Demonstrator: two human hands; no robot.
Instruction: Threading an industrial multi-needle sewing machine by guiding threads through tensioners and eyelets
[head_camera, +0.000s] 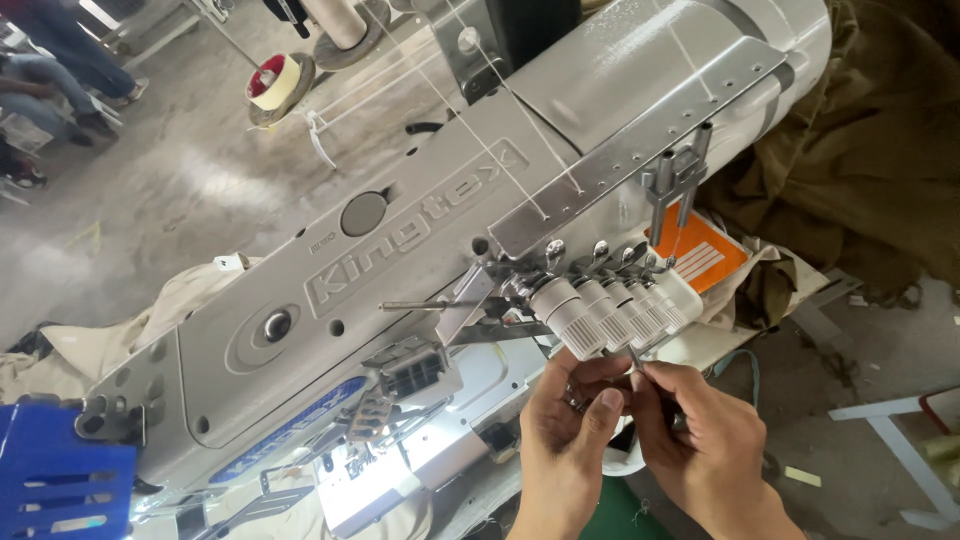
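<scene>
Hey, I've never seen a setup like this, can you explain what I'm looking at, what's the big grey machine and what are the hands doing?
This is a single view from a camera worn on a person's head, looking down at their own hands. The big grey machine is an industrial sewing machine. A row of white ribbed knobs sticks out of its side, with thin white thread running above them. The left hand and right hand meet just below the knobs, pinching something small that I cannot make out. Olive cloth is heaped behind; a blue plastic part sits at lower left.

Row of white tension knobs just above our hands, machine body blocking our left, open floor to our right
</scene>
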